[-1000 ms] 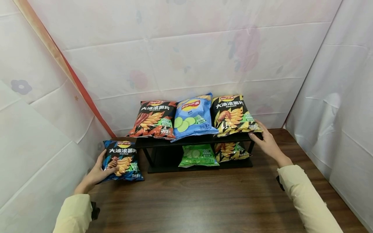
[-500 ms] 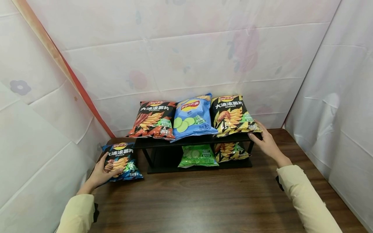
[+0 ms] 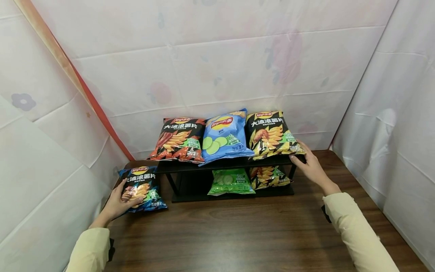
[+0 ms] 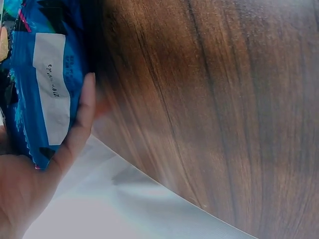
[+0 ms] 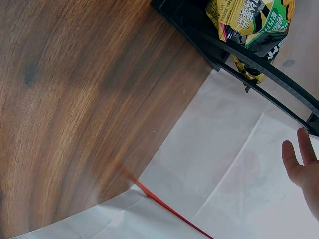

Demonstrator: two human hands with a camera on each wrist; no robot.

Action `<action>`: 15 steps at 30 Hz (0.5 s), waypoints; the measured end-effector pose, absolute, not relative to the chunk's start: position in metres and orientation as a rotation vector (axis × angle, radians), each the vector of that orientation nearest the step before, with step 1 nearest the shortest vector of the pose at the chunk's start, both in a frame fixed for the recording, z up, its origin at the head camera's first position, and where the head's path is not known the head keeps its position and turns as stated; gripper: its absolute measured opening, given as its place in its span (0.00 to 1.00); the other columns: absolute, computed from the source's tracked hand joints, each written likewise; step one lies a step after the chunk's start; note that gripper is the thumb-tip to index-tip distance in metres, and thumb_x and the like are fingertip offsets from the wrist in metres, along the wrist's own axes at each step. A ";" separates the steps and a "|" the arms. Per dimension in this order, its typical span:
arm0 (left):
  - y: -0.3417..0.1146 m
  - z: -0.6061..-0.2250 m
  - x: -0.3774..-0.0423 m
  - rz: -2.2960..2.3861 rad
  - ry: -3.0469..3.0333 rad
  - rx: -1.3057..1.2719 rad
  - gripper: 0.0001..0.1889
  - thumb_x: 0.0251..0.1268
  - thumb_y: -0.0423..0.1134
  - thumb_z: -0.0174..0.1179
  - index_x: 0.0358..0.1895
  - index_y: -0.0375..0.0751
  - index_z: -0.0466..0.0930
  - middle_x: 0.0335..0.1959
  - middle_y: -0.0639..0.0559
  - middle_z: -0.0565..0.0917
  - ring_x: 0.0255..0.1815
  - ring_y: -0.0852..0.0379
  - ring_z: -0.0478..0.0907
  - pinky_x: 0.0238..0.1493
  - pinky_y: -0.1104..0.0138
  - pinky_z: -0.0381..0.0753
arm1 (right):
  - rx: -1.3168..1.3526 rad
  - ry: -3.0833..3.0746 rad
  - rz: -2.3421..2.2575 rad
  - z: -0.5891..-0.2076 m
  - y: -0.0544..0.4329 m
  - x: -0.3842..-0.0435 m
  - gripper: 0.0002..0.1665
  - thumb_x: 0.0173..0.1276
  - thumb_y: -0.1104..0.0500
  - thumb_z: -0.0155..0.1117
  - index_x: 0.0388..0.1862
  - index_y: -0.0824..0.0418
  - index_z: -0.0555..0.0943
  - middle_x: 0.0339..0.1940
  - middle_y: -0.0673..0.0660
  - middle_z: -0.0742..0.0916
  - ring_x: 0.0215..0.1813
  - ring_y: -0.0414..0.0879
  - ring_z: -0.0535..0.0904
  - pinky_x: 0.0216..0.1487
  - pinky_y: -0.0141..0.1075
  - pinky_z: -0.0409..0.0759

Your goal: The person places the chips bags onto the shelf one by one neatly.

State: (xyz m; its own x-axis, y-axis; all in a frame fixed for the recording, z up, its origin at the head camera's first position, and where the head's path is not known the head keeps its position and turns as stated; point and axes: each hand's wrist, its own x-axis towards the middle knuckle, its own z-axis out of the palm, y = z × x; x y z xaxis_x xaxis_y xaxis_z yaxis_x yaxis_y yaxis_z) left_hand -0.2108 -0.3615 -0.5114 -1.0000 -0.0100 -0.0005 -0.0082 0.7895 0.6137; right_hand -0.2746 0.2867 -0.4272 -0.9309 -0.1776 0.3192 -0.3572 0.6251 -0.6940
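My left hand (image 3: 117, 202) grips a blue-and-black bag of potato chips (image 3: 144, 185) by its left side, near the shelf's left end. In the left wrist view the fingers lie along the blue back of the bag, beside a white label. My right hand (image 3: 310, 166) is at the right end of the two-tier black shelf (image 3: 224, 163), thumb by its front edge. Beside those fingers lies a yellow-and-black chip bag (image 3: 270, 134) on the top tier. In the right wrist view two fingers (image 5: 305, 144) extend close to the black frame.
A red-and-black chip bag (image 3: 178, 139) and a light blue one (image 3: 225, 136) share the top tier. Below are a green bag (image 3: 232, 182) and another yellow-and-black bag (image 3: 269, 177). The wooden table (image 3: 217, 234) meets white patterned curtains (image 3: 217, 68) at back and sides.
Over the first half second, the blue-and-black bag shifted slightly left and down at its top, and my left hand moved a little right. My right hand and the shelf stayed put.
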 end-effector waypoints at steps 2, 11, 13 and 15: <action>-0.362 -0.512 -0.211 -1.024 -2.965 0.015 0.56 0.52 0.54 0.64 0.72 0.36 0.33 0.67 0.20 0.44 0.65 0.24 0.44 0.54 0.31 0.53 | 0.436 -2.630 1.193 -0.427 0.287 -0.274 0.40 0.69 0.49 0.51 0.74 0.50 0.46 0.74 0.64 0.52 0.70 0.69 0.49 0.59 0.70 0.52; -0.359 -0.509 -0.208 -1.036 -2.878 -0.054 0.53 0.52 0.49 0.66 0.72 0.35 0.39 0.67 0.22 0.47 0.66 0.24 0.46 0.54 0.31 0.53 | 0.446 -2.625 1.196 -0.426 0.286 -0.274 0.40 0.69 0.50 0.52 0.74 0.51 0.47 0.73 0.64 0.53 0.70 0.68 0.51 0.59 0.69 0.53; -0.358 -0.508 -0.208 -1.036 -2.852 -0.087 0.52 0.51 0.47 0.66 0.72 0.34 0.40 0.66 0.22 0.49 0.65 0.25 0.46 0.54 0.31 0.53 | 0.451 -2.621 1.203 -0.425 0.285 -0.273 0.40 0.69 0.51 0.52 0.74 0.50 0.47 0.73 0.64 0.54 0.70 0.68 0.52 0.59 0.68 0.54; -0.358 -0.506 -0.208 -1.043 -2.833 -0.121 0.51 0.51 0.45 0.67 0.72 0.34 0.41 0.66 0.22 0.50 0.65 0.25 0.46 0.55 0.31 0.52 | 0.459 -2.616 1.213 -0.424 0.285 -0.272 0.40 0.69 0.53 0.53 0.74 0.51 0.47 0.73 0.65 0.54 0.70 0.68 0.52 0.58 0.69 0.54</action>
State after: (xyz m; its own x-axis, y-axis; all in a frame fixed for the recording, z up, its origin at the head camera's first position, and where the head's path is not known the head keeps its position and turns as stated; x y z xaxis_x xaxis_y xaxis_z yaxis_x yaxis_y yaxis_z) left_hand -0.2082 -0.3577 -0.5063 -0.9896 0.0332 0.1398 0.1159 0.7592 0.6405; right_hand -0.2723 0.2853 -0.4243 -0.9266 -0.1869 0.3263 -0.3698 0.6103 -0.7005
